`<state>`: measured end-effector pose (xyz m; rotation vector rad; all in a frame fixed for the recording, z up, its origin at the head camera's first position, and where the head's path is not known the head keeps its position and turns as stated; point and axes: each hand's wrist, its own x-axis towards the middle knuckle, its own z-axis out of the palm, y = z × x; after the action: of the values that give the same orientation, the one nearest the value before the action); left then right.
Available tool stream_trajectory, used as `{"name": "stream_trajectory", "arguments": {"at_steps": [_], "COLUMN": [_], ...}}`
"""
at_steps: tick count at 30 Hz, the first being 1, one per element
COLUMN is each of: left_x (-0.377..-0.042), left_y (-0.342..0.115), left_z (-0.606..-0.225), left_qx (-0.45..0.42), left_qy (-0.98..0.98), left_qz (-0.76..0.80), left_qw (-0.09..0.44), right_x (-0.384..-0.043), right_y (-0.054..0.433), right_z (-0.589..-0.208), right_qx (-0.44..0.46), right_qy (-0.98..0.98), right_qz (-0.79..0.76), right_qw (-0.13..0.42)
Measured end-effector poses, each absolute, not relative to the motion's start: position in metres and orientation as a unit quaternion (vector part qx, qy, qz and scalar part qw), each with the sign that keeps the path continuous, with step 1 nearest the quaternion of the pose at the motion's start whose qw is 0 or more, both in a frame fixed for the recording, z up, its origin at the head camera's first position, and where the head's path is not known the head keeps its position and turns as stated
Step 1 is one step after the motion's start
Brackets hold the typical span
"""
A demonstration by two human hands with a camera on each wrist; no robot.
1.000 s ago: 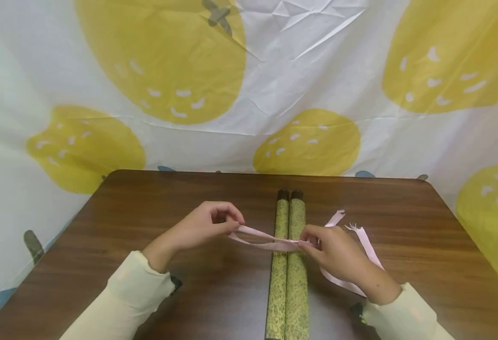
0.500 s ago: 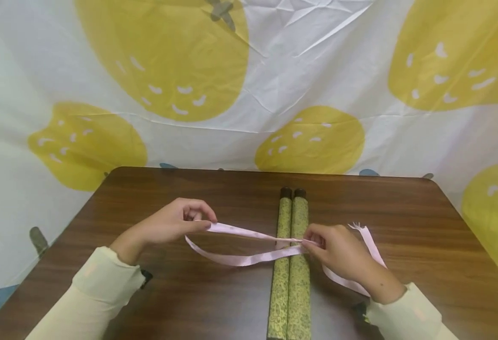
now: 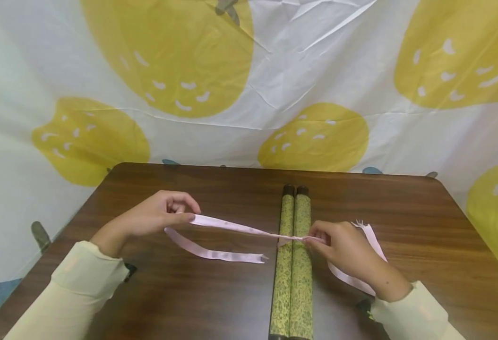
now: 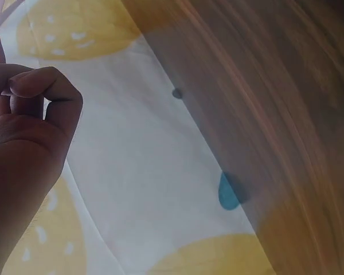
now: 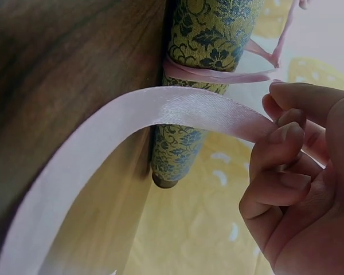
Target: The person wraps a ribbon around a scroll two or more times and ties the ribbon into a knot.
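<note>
Two rolled scrolls, a left one (image 3: 282, 283) and a right one (image 3: 302, 283), lie side by side in green-gold patterned cloth with dark end caps. A pink ribbon (image 3: 227, 225) passes round them, as the right wrist view shows on the patterned roll (image 5: 209, 34). Left of the scrolls, my left hand (image 3: 159, 215) pinches the ribbon between thumb and fingers and holds it taut; one frayed tail hangs below. My right hand (image 3: 342, 248) pinches the ribbon at the right scroll's edge. Its other tail (image 5: 178, 106) curves away over the table. Any knot is too small to tell.
The scrolls lie on a dark brown wooden table (image 3: 181, 297). Behind its far edge hangs a white cloth (image 3: 215, 146) printed with yellow lemons. A frayed ribbon end (image 3: 374, 241) lies to the right, beyond my right hand.
My left hand has moved left, drawing the ribbon out taut. The ribbon's lower strand, earlier looping back to the scrolls, now ends loose left of them. My right hand has barely moved.
</note>
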<state>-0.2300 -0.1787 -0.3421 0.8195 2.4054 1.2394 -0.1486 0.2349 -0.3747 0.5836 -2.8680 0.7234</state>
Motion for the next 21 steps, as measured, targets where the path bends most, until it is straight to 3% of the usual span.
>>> {"name": "stream_trajectory", "arguments": {"at_steps": [21], "left_x": [-0.23], "left_y": [-0.199], "left_z": [-0.342], "left_qx": [0.268], "left_qy": [0.858], "left_qz": [0.409], "left_qw": [0.159], "right_x": [-0.145], "right_y": [0.253], "right_z": [-0.375], "right_qx": [0.176], "right_qy": [-0.953], "right_qz": [0.246], "right_qw": [0.026]}}
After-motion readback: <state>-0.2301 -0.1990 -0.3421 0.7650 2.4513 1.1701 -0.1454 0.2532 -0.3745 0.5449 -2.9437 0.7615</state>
